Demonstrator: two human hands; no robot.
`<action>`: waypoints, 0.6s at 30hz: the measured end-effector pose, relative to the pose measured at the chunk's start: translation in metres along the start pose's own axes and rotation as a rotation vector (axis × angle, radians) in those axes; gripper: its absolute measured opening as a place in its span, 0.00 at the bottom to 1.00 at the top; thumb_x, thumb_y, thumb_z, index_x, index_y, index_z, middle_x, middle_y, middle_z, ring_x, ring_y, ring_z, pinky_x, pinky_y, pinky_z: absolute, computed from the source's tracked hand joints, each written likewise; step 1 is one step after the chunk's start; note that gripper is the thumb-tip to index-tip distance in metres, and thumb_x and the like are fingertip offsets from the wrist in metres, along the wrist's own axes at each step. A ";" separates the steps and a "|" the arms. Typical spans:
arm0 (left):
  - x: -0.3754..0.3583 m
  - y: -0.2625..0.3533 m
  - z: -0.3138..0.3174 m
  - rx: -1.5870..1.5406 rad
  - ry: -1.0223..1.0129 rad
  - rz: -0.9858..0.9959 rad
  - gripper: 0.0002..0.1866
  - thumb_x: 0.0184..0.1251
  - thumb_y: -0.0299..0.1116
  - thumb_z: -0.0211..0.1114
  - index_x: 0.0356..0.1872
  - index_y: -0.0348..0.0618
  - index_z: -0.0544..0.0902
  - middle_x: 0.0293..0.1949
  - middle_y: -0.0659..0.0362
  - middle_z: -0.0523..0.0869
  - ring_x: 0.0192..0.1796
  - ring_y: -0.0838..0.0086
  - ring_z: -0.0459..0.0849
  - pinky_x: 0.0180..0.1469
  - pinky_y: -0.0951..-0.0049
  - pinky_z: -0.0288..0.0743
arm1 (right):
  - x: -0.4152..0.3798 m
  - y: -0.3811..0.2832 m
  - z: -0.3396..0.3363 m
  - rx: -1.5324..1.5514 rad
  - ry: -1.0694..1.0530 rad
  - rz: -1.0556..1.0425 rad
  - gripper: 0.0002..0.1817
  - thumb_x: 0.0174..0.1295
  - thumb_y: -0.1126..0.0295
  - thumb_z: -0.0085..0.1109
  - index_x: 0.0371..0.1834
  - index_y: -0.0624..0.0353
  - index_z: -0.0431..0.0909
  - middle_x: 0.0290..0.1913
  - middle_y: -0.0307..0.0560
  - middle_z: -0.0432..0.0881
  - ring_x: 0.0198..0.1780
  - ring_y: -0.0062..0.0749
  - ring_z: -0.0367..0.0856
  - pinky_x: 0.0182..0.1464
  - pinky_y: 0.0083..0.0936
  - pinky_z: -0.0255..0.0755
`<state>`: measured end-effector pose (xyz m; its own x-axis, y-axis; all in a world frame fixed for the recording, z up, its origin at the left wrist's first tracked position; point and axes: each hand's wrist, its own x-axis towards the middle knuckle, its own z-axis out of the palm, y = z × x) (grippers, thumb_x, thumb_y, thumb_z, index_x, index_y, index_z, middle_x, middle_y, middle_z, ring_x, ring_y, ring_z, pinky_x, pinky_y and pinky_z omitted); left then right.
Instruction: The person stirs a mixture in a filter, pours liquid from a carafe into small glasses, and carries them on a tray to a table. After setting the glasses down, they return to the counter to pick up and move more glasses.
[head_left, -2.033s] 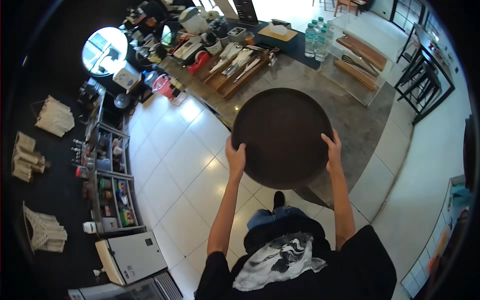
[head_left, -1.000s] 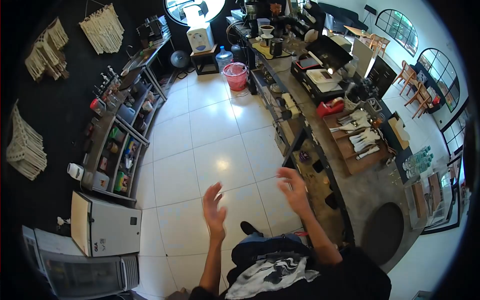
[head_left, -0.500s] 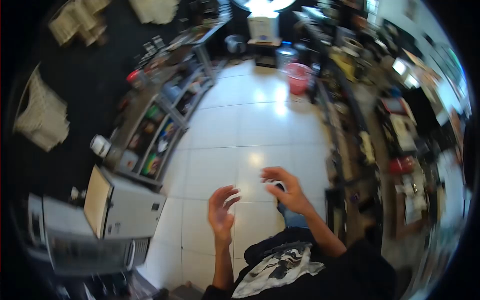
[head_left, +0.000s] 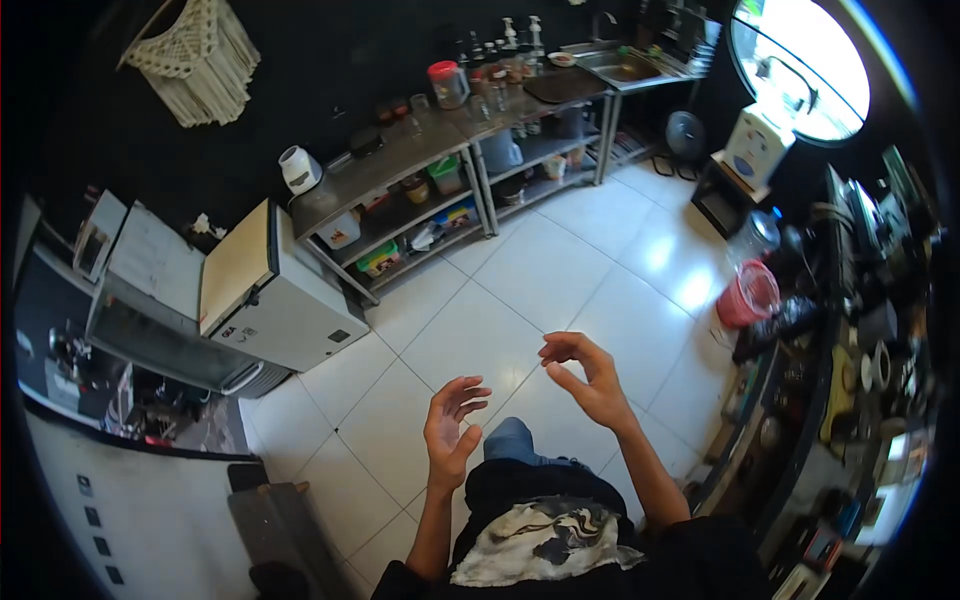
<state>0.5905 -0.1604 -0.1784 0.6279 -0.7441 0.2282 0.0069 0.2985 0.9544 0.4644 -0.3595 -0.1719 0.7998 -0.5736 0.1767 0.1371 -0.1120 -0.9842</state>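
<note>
My left hand is raised in front of my body, palm turned inward, fingers curved and apart with nothing in them. To its right, my right hand is held up the same way, thumb and fingers spread around air. The two hands do not touch each other. Below them are my black shirt with a white print and a knee in blue jeans. White floor tiles lie beneath and beyond both hands.
Steel shelving holds jars and tubs, with a sink at its far end. A white fridge stands left. A pink bucket is on the floor at right, beside a cluttered counter.
The view has swung to the left, so the shelving and fridge now show more fully and the right counter sits further to the edge. Both hands stay raised and empty.
</note>
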 end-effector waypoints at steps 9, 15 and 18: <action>0.211 -0.097 -0.013 -0.072 0.056 -0.078 0.36 0.65 0.39 0.69 0.70 0.36 0.65 0.63 0.44 0.75 0.60 0.59 0.80 0.62 0.61 0.72 | 0.192 0.051 -0.037 -0.105 -0.111 0.098 0.21 0.66 0.73 0.63 0.62 0.61 0.75 0.48 0.46 0.84 0.48 0.28 0.82 0.57 0.27 0.73; 0.383 -0.101 0.013 -0.059 -0.249 -0.056 0.32 0.65 0.33 0.67 0.69 0.37 0.67 0.63 0.49 0.77 0.61 0.64 0.80 0.63 0.63 0.70 | 0.276 0.083 -0.100 -0.084 0.164 0.191 0.21 0.66 0.77 0.61 0.63 0.64 0.73 0.48 0.47 0.83 0.48 0.28 0.82 0.55 0.26 0.74; 0.444 -0.109 0.017 -0.006 -0.359 -0.047 0.31 0.66 0.34 0.67 0.68 0.38 0.68 0.64 0.50 0.77 0.61 0.65 0.80 0.64 0.63 0.70 | 0.314 0.123 -0.130 -0.024 0.333 0.282 0.21 0.66 0.75 0.62 0.62 0.63 0.74 0.46 0.46 0.84 0.48 0.27 0.82 0.53 0.26 0.74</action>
<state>0.8550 -0.5332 -0.1775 0.3137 -0.9192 0.2380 0.0348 0.2616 0.9646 0.6567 -0.6587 -0.2364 0.5713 -0.8145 -0.1008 -0.0765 0.0694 -0.9946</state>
